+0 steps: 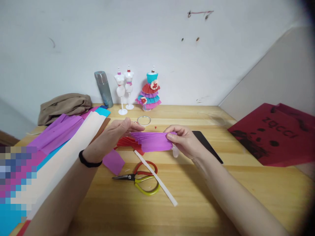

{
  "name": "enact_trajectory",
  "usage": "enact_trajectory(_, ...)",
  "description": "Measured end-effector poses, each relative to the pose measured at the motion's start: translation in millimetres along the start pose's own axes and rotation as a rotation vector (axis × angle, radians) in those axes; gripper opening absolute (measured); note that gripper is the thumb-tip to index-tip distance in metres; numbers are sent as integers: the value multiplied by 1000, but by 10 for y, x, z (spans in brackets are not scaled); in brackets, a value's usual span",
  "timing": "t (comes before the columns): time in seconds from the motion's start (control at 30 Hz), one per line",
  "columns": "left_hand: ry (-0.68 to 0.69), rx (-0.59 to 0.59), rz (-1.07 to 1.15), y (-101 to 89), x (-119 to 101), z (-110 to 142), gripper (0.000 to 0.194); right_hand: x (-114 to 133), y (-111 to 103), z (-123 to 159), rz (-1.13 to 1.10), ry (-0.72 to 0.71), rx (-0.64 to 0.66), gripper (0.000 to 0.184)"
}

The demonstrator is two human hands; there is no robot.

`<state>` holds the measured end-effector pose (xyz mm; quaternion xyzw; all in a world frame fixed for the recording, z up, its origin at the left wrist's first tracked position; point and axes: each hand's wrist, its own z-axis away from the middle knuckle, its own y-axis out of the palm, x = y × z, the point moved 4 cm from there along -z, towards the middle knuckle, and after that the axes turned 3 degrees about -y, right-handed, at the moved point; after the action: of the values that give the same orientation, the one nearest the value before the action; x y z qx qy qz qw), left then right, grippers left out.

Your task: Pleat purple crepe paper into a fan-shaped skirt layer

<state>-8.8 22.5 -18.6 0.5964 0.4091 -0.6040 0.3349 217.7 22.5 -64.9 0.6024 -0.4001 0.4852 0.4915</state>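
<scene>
A strip of purple crepe paper (156,142), folded into fine pleats along its upper left, is held above the table. My right hand (183,139) pinches its right end between thumb and fingers. At the pleated left end, my left hand (120,129) has its fingers stretched out flat, thumb raised, at or touching the paper; the exact contact is hidden. Behind and below lies red pleated paper (128,142). A small purple paper piece (114,162) lies by my left wrist. Scissors (134,177) with one red and one yellow-green handle rest below, under a narrow white strip (157,180).
Crepe sheets (71,147) in several colours lie at left beside brown cloth (65,105). At the wall stand a flask (103,89), two white mannequins (120,87) and a mannequin in a ruffled paper dress (150,91). A metal ring (144,120), black flat object (209,147) and red bag (273,134) are around.
</scene>
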Motion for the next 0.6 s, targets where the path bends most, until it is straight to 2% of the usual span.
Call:
enact_trajectory(0.13,39,-16,-112,12,-106,39,50,7,-1,-6,39,-48,-18,25)
enact_trajectory(0.27,113,-38,-414,66,-204,56,38,74,48,35,155,-119,-30,21)
enact_trajectory(0.37,126,-30,-538,113,-169,25,33,137,89,78,220,-159,-50,18)
enact_trajectory(0.47,80,-21,-485,127,-72,-31,12,177,110,104,253,-180,-77,16)
enact_trajectory(0.6,43,-38,-275,116,9,-76,16,189,113,110,241,-173,-121,15)
